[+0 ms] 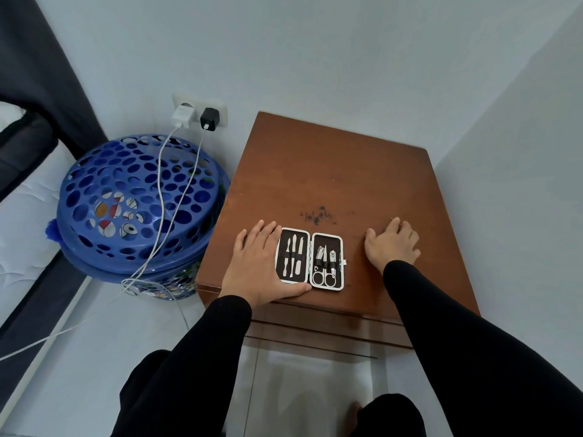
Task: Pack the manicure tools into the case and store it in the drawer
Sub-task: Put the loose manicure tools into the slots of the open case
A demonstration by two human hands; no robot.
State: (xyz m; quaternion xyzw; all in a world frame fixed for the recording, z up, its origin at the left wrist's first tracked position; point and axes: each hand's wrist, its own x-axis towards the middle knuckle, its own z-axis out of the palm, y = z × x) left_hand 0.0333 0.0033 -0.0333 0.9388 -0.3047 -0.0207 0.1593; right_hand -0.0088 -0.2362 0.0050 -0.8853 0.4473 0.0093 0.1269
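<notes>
A manicure case point(310, 259) lies open and flat near the front edge of a brown wooden cabinet point(331, 171). Its left half holds three slim metal tools point(293, 256) under a strap. Its right half holds scissors point(324, 277) and two clippers point(326, 255). My left hand point(255, 264) lies flat beside the case's left edge, thumb along its front edge, touching it. My right hand point(392, 244) rests palm down on the cabinet top, well to the right of the case and holding nothing. The drawer fronts point(315, 329) below the top are closed.
A blue perforated basket point(138, 206) stands on the floor left of the cabinet. Two chargers point(195, 116) sit in a wall socket behind it, their white cables trailing over the basket to the floor. A mattress edge lies far left. Walls close in behind and right.
</notes>
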